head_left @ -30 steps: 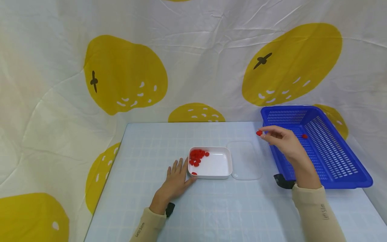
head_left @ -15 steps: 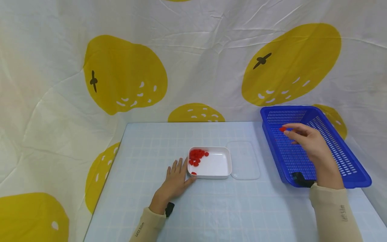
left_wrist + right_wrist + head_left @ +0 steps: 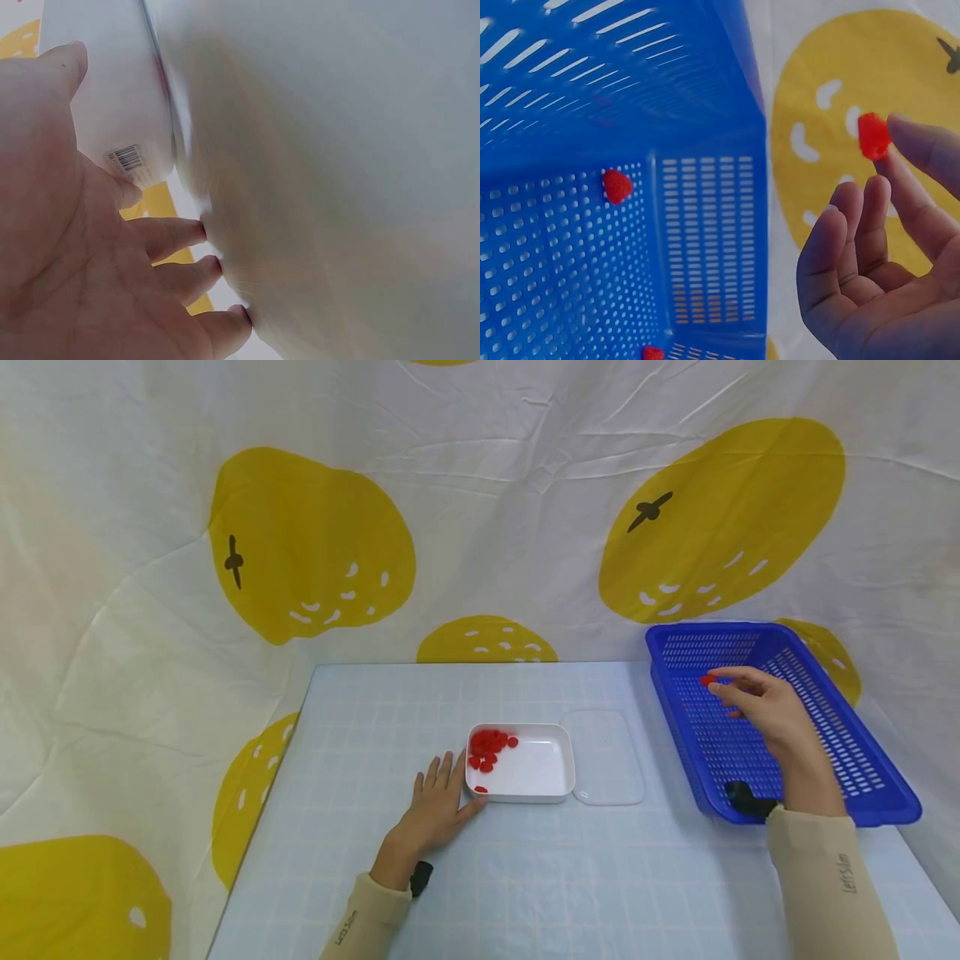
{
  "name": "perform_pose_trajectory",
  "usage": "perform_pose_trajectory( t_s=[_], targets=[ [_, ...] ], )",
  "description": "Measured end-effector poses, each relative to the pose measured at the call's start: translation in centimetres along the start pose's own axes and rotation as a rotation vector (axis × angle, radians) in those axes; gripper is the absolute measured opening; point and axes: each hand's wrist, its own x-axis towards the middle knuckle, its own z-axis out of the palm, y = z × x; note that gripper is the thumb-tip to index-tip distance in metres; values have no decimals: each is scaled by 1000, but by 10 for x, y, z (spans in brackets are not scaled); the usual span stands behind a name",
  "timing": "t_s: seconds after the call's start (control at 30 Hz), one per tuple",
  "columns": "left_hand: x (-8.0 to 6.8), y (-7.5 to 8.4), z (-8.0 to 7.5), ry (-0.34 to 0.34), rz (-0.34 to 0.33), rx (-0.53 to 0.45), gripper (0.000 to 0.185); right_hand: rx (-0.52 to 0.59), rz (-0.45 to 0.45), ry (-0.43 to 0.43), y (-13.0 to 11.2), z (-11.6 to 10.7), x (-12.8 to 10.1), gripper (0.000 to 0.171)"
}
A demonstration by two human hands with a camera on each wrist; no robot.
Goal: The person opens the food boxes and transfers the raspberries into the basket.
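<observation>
White fruit-print cloth backdrop (image 3: pixel 510 543) | pale-blue checked tabletop (image 3: pixel 525 877) | left hand (image 3: pixel 433 810) fingers apart | right hand (image 3: pixel 772 708) pinching small red berry-shaped piece (image 3: pixel 874 136)

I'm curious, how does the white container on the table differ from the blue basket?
The white container is clearly smaller than the blue basket. The white container's walls look smooth and solid, while the blue basket's are full of slots. The white container holds a cluster of red pieces; in the blue basket, only two show, spaced apart. Both are open-topped and roughly rectangular.
</observation>
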Motion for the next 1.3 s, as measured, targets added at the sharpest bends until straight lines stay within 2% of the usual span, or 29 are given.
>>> perform_pose_trajectory(
  t_s=[0.2,0.37,0.53,0.77,1.03,1.3],
  targets=[
    [0,-1,1,-1,0,-3,93,-26,6,34,0,3,4,53],
    [0,-1,1,3,4,-2,93,5,-32,22,-8,8,2,41],
    [0,-2,0,8,8,-5,92,51,-83,16,-24,15,-1,34],
    [0,0,-1,2,6,-15,92,38,-154,-9,-51,39,-9,42],
    [0,-1,-1,0,9,-16,92,97,-274,-142,-65,78,-11,32],
    [0,0,-1,3,9,-10,93,129,-295,-263,-69,122,-10,29]
  ],
)
